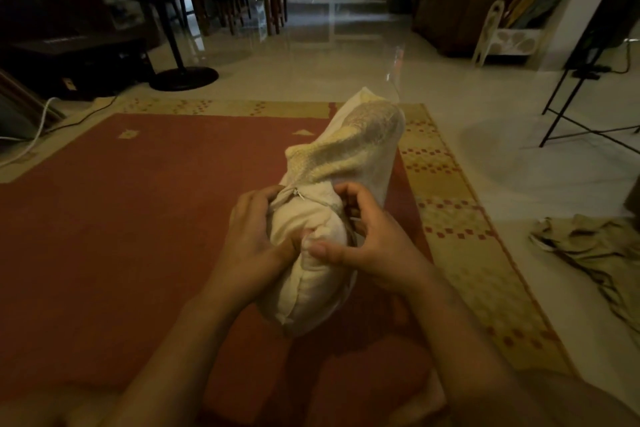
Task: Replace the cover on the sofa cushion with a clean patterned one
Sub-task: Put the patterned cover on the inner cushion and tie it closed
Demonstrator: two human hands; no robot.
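Note:
A cream cushion (311, 274) stands on end on the red rug, squeezed between both hands. Its far half is inside a pale yellow textured cover (349, 146); the near half bulges out bare. A small zipper pull (300, 195) shows at the cover's opening edge. My left hand (252, 239) grips the cushion's left side with the thumb pressed into the front. My right hand (367, 243) holds the right side, fingers curled at the cover's edge and thumb meeting the left thumb.
A red rug (138, 218) with a yellow dotted border lies under me. A crumpled beige cloth (595, 246) lies on the tiled floor at right. A fan stand (183, 76) and cables sit at back left; a black folding frame (571, 107) stands at right.

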